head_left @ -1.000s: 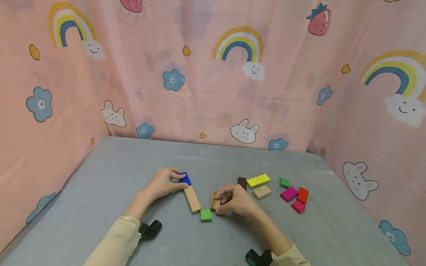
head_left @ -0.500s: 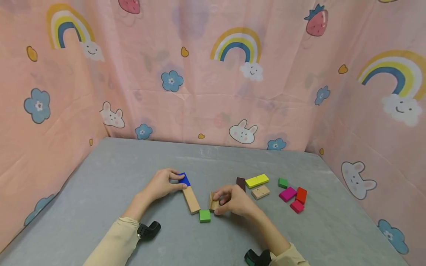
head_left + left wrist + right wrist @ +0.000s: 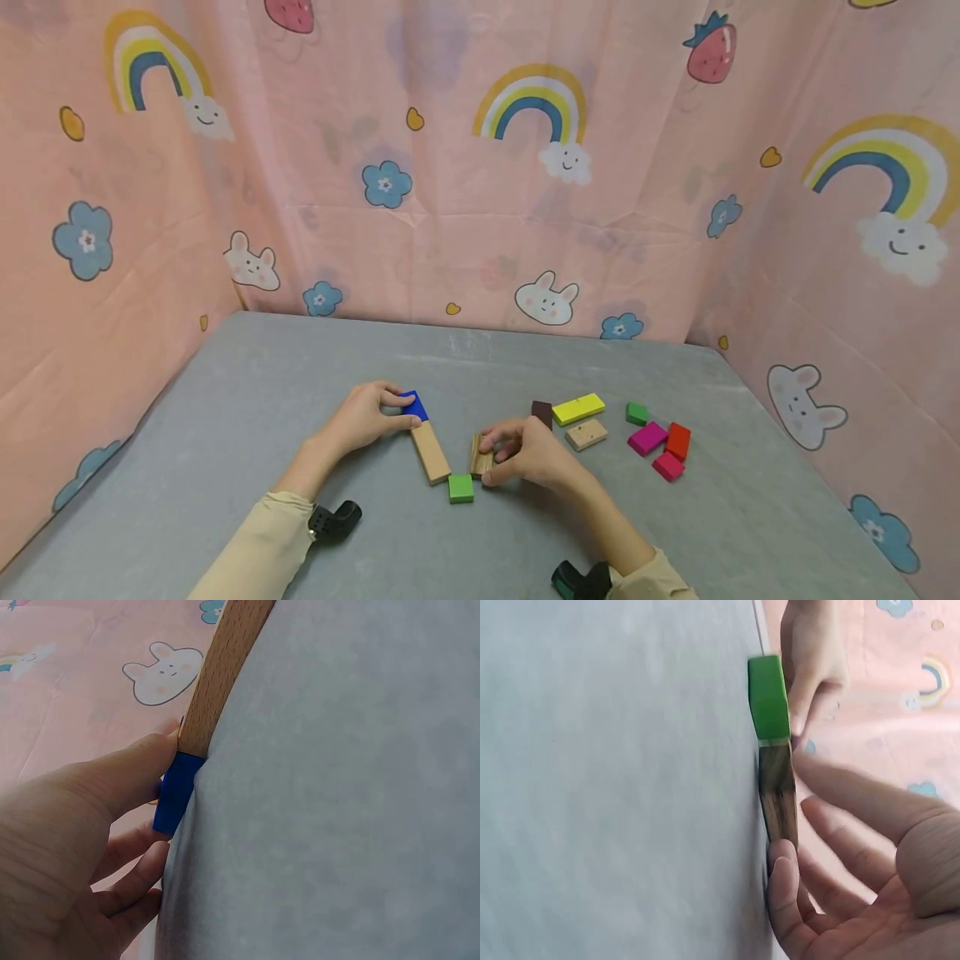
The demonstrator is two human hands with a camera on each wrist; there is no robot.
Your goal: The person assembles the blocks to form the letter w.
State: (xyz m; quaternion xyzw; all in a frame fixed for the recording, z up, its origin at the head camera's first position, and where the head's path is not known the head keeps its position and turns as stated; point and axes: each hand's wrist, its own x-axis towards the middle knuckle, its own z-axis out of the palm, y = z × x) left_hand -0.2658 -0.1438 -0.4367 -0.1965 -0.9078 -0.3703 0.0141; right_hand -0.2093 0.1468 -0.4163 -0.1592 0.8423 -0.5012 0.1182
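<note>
My left hand (image 3: 366,418) pinches a blue block (image 3: 415,407) between thumb and fingers. Against the blue block's near end lies a long plain wooden block (image 3: 430,452), slanting toward a light green block (image 3: 461,489). Just beyond that green block's right corner, my right hand (image 3: 542,457) holds a brown striped wooden block (image 3: 478,460) by its right side. In the right wrist view, the striped block (image 3: 778,787) meets the green block (image 3: 769,697) end to end. The left wrist view shows the blue block (image 3: 178,793) touching the plain wooden one (image 3: 225,675).
Right of my right hand lie a dark brown block (image 3: 542,412), a yellow block (image 3: 578,408) and a short wooden block (image 3: 586,434). Farther right are a green block (image 3: 636,413), a magenta block (image 3: 647,438), an orange-red block (image 3: 678,441) and a pinkish-red block (image 3: 668,467). Patterned pink cloth surrounds the grey table (image 3: 300,358).
</note>
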